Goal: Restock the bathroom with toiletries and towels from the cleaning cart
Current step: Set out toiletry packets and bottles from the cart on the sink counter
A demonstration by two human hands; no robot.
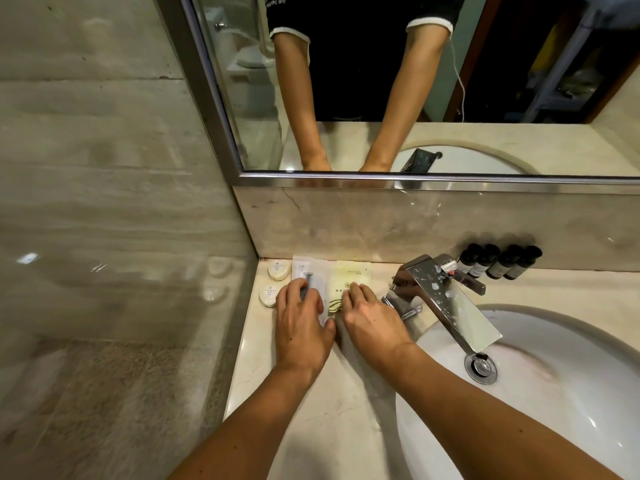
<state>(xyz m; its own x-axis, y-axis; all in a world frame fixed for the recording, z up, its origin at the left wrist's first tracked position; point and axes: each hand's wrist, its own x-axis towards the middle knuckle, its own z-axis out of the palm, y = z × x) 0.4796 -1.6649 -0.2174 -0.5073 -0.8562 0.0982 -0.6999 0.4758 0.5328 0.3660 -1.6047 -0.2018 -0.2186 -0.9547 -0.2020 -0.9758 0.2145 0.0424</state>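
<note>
Both hands are lying on the counter (pixel 311 410) at about 10 o'clock from the sink (pixel 554 393), each resting on a flat sachet. The left hand (pixel 301 323) is pressing down on the white sachet (pixel 310 271), fingers spread and only slightly bent, palm down, with no pinch showing — a flat, wide touch. The right hand (pixel 367 317) is lying just beside it at 3 o'clock, its fingertips set on the yellow sachet (pixel 349 278); whether they are pinching the edge or merely pressing, I cannot tell. The two sachets are lying side by side, touching or nearly so, their top edges against the backsplash (pixel 381 223). At 9 o'clock from the white sachet, two small round soaps (pixel 278 270) are sitting one above the other in the counter's corner, near the wall (pixel 104 202). The tap (pixel 446 299) is standing at 3 o'clock from the hands, its spout reaching out over the sink. Beyond it, at 1 o'clock, four dark bottles (pixel 498 261) are standing in a row against the backsplash. Overhead, at 12 o'clock, the mirror (pixel 485 81) is showing the person's forearms and dark top.
</note>
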